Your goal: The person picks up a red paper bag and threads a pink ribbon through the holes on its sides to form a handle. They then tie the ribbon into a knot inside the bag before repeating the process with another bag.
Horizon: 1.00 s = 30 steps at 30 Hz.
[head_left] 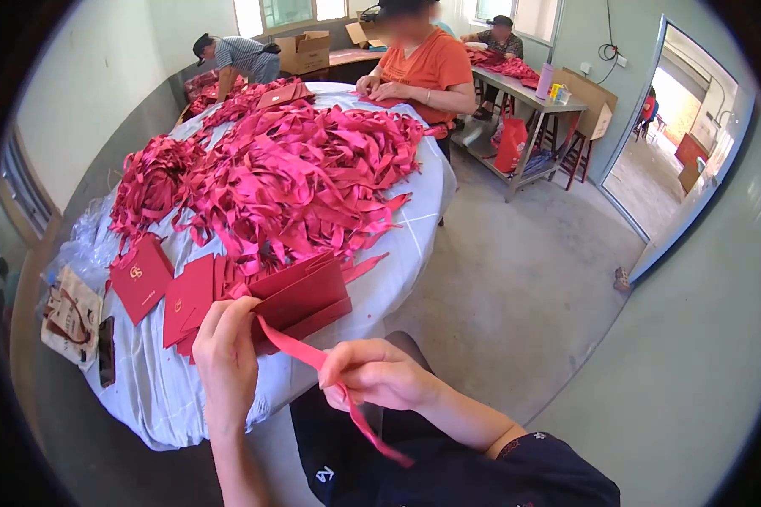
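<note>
My left hand is closed at the near edge of a dark red paper gift bag, which lies tilted with its folded side toward the right. A pinkish-red ribbon runs from the bag beside my left fingertips to my right hand. The right fingers pinch this ribbon, and its loose end hangs below them over my dark clothing. Just left of the bag are more flat red bags with gold print, plus another red bag. Part of the held bag is hidden behind my left hand.
A big heap of red ribbons covers much of the cloth-covered table. A phone and a canvas bag lie at its left edge. Across the table stands a person in orange; others work behind, near a metal side table.
</note>
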Motion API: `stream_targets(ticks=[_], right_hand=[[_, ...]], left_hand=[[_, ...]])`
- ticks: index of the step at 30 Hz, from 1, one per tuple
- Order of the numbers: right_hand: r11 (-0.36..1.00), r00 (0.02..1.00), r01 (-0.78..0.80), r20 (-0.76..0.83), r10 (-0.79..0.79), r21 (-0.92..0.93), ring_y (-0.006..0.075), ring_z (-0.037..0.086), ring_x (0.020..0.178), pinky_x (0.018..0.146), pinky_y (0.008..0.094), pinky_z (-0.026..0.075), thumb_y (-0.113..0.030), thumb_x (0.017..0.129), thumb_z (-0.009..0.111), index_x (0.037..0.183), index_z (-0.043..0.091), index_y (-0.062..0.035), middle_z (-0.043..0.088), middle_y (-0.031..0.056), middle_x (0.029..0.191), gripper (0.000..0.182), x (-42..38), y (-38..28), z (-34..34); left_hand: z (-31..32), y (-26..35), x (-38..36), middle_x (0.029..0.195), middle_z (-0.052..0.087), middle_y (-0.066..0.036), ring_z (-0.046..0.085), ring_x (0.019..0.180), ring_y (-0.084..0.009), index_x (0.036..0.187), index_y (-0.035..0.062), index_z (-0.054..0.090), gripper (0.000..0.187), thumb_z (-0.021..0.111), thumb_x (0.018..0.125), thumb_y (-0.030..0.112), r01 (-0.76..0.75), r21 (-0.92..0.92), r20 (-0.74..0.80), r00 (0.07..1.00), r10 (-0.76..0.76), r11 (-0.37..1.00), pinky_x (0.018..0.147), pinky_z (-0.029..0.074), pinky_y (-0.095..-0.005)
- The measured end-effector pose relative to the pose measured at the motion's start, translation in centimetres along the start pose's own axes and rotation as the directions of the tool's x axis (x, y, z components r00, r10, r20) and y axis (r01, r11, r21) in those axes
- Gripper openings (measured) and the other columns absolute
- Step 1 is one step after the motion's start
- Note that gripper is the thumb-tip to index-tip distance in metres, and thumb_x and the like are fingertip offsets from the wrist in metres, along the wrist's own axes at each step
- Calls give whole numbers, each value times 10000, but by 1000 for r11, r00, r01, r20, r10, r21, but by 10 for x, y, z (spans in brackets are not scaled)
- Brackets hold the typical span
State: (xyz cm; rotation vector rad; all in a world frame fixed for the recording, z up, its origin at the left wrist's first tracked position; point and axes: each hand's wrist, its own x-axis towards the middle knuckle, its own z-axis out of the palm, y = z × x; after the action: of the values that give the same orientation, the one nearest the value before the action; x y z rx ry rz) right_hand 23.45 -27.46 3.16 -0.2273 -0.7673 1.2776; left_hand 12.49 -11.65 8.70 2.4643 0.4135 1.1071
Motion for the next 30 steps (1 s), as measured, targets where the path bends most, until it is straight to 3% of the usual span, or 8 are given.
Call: stream_targets(ticks=[6,8,12,15,17,24,27,30], right_hand=[[923,942,336,77,-327,-186,185,543,640,540,303,455,-7,889,500,1129,540,11,598,164,856,244,-14,-31,-1],[921,932,357,124,-340,-156,167,587,696,606,258,454,-69,919,533,1199,515,22,615,165,999,295,-16,-36,-6],[847,909,400,34,-415,-351,179,525,600,475,272,435,-237,940,559,1086,574,13,594,167,829,290,-20,-44,-4],[687,883,366,3,-469,-628,164,520,644,549,257,432,-253,947,542,1033,620,13,586,148,828,289,-27,-51,-4],[263,809,339,137,-572,-903,142,511,708,659,251,426,-234,968,498,981,653,16,582,136,836,295,-24,-54,1],[477,861,335,59,-505,-813,152,557,778,726,289,444,-150,984,420,1013,628,41,603,132,844,283,-13,-43,9],[711,932,92,-191,-308,-697,145,563,653,666,269,448,-157,996,409,1214,461,42,587,80,724,300,-7,-38,3],[709,921,63,-233,-312,-702,96,487,585,594,222,398,-206,1005,414,1131,486,28,524,40,653,276,5,-34,-1]], left_hand=[[1,5,4,893,510,-104,554,667,-228,904,-5,625,91,637,814,9,6,95,-82,997,1,995,577,434,-318],[0,6,8,886,504,-97,551,657,-222,884,3,631,83,653,811,35,-32,139,-86,995,45,990,552,424,-322],[-5,18,16,872,505,-87,537,684,-237,831,26,644,69,679,779,54,-9,247,16,1000,5,969,586,419,-344],[-7,23,25,854,526,-98,518,762,-263,855,16,640,119,676,742,24,-223,332,89,975,205,917,685,418,-353],[1,23,27,847,538,-106,506,793,-268,875,6,634,140,666,738,15,-228,285,130,972,198,931,722,409,-359],[15,24,37,809,590,-107,497,791,-260,913,13,637,150,636,763,21,-262,169,207,952,226,950,737,398,-367],[22,15,44,754,592,-91,516,764,-253,880,36,638,114,640,767,52,-298,121,196,942,271,947,727,377,-355],[21,11,46,732,592,-98,533,760,-257,852,36,633,81,628,774,56,-225,51,187,959,212,973,726,376,-358]])
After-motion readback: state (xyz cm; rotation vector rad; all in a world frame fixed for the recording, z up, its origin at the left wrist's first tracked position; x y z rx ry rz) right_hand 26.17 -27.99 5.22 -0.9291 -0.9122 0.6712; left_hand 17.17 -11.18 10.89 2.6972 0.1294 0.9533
